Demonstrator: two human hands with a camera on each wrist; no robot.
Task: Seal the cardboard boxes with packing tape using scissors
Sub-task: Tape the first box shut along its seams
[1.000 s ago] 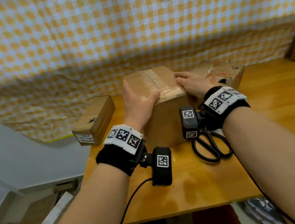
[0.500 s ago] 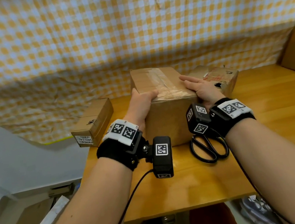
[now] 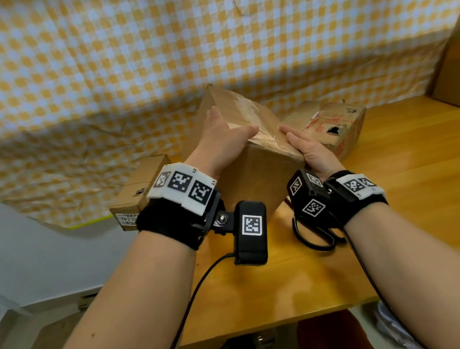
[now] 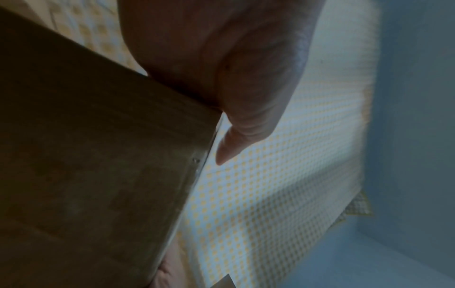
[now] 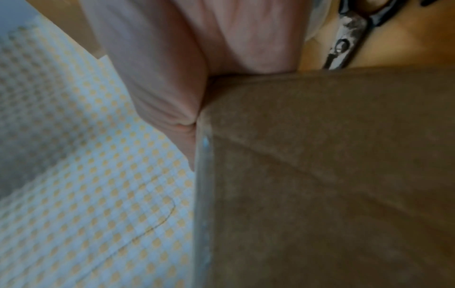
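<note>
A person's two bare forearms reach forward over a wooden table [image 3: 403,194]. Between the hands sits a taped cardboard box [image 3: 257,167], tilted so that one corner points toward the viewer and its far side lifts off the tabletop.

The left hand [image 3: 224,142] grips the box's upper left edge — the thumb lies across the top face and the fingers wrap down the left side. The right hand [image 3: 311,151] presses flat against the box's right edge, fingers straight and close together, pointing away from the viewer. A strip of clear packing tape [image 3: 256,117] runs along the middle of the top face, shiny and slightly wrinkled.

Black-handled scissors [image 3: 314,236] lie on the table just below the right wrist, partly hidden by the wrist camera; in the right wrist view their pivot and blades [image 5: 344,39] show beside the box.

A second, worn box with red markings [image 3: 331,124] stands just behind the right hand. A smaller flat box with a white label [image 3: 137,193] sits at the table's left edge. A yellow-and-white checked cloth [image 3: 117,57] hangs behind everything.
</note>
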